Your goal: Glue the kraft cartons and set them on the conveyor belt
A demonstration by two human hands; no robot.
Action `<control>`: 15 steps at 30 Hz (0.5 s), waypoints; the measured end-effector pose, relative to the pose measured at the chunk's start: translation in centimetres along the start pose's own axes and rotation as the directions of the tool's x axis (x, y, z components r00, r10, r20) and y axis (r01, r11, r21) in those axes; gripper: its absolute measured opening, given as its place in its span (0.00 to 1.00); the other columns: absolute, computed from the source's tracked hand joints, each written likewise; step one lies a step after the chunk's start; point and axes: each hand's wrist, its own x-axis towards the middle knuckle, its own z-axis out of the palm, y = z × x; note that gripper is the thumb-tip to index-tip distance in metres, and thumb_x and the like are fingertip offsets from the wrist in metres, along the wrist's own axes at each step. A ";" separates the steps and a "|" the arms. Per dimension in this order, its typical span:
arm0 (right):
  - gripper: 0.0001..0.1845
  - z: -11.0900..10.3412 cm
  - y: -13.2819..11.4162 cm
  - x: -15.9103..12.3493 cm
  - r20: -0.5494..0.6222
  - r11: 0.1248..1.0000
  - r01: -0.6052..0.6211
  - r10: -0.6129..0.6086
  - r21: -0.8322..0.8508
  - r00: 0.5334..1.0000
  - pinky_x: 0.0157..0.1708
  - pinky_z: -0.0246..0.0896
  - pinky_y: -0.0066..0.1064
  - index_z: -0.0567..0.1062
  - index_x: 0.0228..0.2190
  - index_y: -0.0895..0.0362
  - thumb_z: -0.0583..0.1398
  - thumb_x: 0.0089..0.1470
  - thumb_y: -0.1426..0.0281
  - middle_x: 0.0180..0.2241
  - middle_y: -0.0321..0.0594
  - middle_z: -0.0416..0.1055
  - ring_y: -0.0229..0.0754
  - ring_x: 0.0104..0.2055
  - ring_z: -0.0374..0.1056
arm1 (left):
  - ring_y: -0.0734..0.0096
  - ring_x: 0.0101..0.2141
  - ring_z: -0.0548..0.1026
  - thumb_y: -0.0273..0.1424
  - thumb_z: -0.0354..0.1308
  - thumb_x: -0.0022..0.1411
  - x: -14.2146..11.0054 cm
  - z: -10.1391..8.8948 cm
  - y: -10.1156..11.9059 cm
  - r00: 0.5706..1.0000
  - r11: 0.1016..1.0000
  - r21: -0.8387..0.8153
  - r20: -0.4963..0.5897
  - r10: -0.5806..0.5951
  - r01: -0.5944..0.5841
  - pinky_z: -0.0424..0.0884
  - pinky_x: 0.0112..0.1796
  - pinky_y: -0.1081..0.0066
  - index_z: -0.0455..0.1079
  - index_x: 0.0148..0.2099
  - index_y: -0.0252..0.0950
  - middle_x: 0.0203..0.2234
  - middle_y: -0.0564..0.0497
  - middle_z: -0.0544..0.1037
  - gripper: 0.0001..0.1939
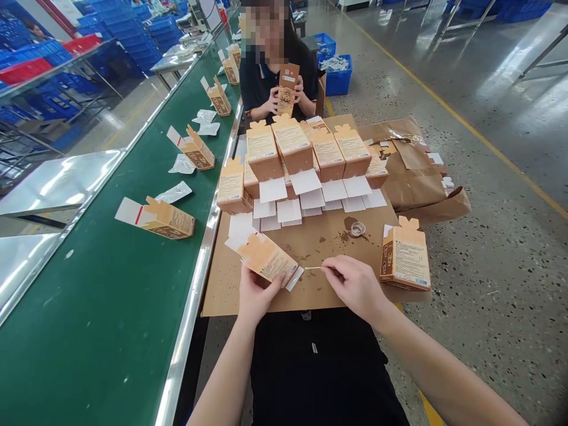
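My left hand (258,294) grips a tan and brown printed carton (271,258), tilted over the cardboard-covered table (235,296), its white flaps sticking out at both ends. Between the thumb and fingers of my right hand (352,284) is a thin pale stick (313,268), perhaps a cotton swab. The stick's tip is at or close to the carton's near flap; I cannot tell whether they touch. Beyond my right hand sits a small clear round dish (357,229) among brown stains. One more carton (406,254) stands upright to the right.
Several cartons (288,145) are stacked at the table's far side, white flaps towards me. On the left, a green conveyor belt (110,284) carries open cartons (168,220) and silvery packets (174,193). Across the table a person (279,77) holds another carton. Brown wrapping (417,171) lies at right.
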 end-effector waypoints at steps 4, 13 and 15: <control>0.12 -3.4 -0.4 -0.9 -0.097 0.999 -0.048 0.045 -0.022 0.994 0.34 0.75 0.31 0.82 0.39 0.50 0.62 0.77 0.72 0.31 0.36 0.81 0.41 0.31 0.77 | 0.42 0.58 0.87 0.47 0.85 0.50 -1.7 0.4 -0.1 0.996 0.974 0.209 0.021 0.086 -0.088 0.85 0.57 0.50 0.71 0.65 0.42 0.57 0.38 0.86 0.45; 0.12 -4.3 -1.4 -3.3 -0.168 0.998 -0.065 0.067 0.018 0.984 0.31 0.75 0.32 0.81 0.38 0.48 0.63 0.75 0.74 0.30 0.34 0.82 0.41 0.28 0.77 | 0.39 0.53 0.89 0.50 0.81 0.51 -2.6 0.7 -0.6 0.992 0.894 0.433 -0.015 0.129 -0.110 0.88 0.46 0.53 0.70 0.60 0.44 0.51 0.38 0.87 0.39; 0.12 -3.9 -1.5 -3.4 -0.180 0.998 -0.057 0.060 0.023 0.982 0.31 0.75 0.31 0.81 0.39 0.49 0.63 0.75 0.75 0.30 0.34 0.83 0.41 0.29 0.78 | 0.37 0.53 0.89 0.51 0.81 0.50 -2.5 0.4 -0.9 0.989 0.888 0.451 -0.065 0.130 -0.087 0.88 0.47 0.50 0.71 0.57 0.45 0.51 0.38 0.87 0.38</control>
